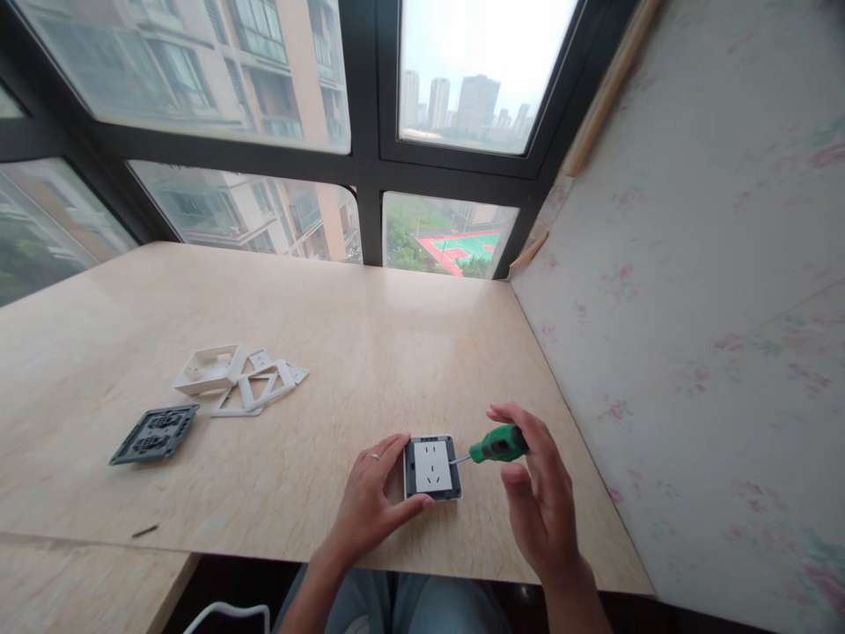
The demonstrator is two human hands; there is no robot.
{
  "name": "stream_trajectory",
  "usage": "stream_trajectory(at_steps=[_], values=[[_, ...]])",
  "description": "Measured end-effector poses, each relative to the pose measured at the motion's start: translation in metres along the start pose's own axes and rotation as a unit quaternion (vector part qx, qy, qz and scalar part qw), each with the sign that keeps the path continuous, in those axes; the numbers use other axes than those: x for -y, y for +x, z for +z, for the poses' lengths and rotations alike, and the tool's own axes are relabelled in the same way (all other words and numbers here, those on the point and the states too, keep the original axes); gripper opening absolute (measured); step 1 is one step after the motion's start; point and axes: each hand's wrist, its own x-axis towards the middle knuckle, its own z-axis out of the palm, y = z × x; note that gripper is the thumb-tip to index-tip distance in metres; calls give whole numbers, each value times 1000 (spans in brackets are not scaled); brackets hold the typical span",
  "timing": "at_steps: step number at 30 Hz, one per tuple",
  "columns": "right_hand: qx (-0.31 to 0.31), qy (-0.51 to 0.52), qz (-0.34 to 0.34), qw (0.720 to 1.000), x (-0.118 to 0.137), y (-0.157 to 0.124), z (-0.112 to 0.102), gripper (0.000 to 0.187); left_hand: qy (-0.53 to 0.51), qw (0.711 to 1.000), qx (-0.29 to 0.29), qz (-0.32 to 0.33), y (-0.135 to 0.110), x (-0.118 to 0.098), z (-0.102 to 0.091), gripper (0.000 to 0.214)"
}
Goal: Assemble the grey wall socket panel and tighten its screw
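A wall socket (432,468) with a white face and a grey frame lies flat near the front edge of the beige table (370,352). My left hand (371,502) grips its left side and front edge with thumb and fingers. My right hand (538,493) holds a green-handled screwdriver (496,445), its metal tip touching the socket's right edge.
At the left lie a grey socket module (154,433), a white mounting box (206,369) and several white frame pieces (260,384). A small dark screw (144,531) rests near the front left edge. A floral-patterned wall (693,308) bounds the right; windows stand behind.
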Motion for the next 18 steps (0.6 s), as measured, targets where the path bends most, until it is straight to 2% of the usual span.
stream_trajectory(at_steps=[5, 10, 13, 18], values=[[-10, 39, 74, 996, 5, -8, -4, 42, -1, 1000, 6, 3, 1, 0, 0, 79], [-12, 77, 84, 993, 7, -7, -3, 40, 2, 1000, 3, 10, 3, -2, -1, 78], [-17, 92, 59, 994, 6, -3, -1, 40, 1, 1000, 5, 13, 4, -4, -2, 78], [-29, -2, -38, 999, 12, 10, 3, 42, -6, 1000, 11, 15, 5, -7, -3, 77]])
